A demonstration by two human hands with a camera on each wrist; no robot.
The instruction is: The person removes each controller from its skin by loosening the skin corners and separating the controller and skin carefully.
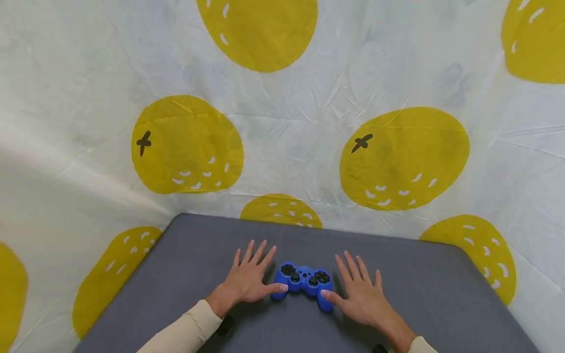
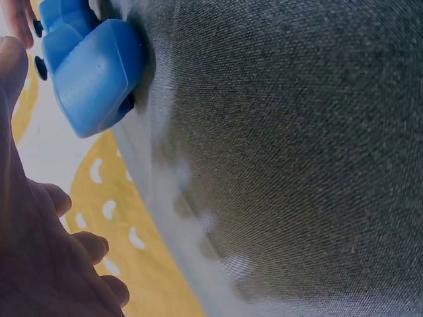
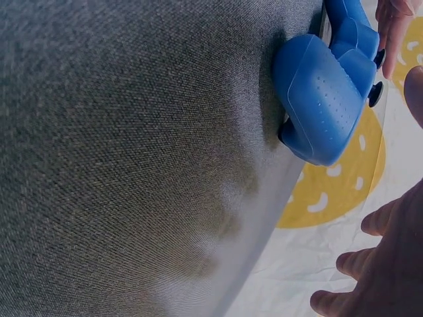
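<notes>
A blue game controller (image 1: 304,278) with black buttons and two black thumbsticks lies on the grey table. To its left, my left hand (image 1: 248,279) is spread with straight fingers, its thumb overlapping the left handle in the head view. On the other side my right hand (image 1: 363,296) is spread likewise, thumb tip over the right handle. Both wrist views show the controller's rounded handles (image 2: 99,76) (image 3: 320,99) apart from the palms, with the hands raised off the tabletop. Neither hand holds anything.
The grey cloth-like tabletop (image 1: 190,245) ends at a far edge against a white curtain (image 1: 291,147) printed with large yellow fruit. The curtain also runs along the left and right sides. Beige sleeves (image 1: 185,331) cover the forearms, and dark wrist devices (image 1: 226,325) sit beneath the wrists.
</notes>
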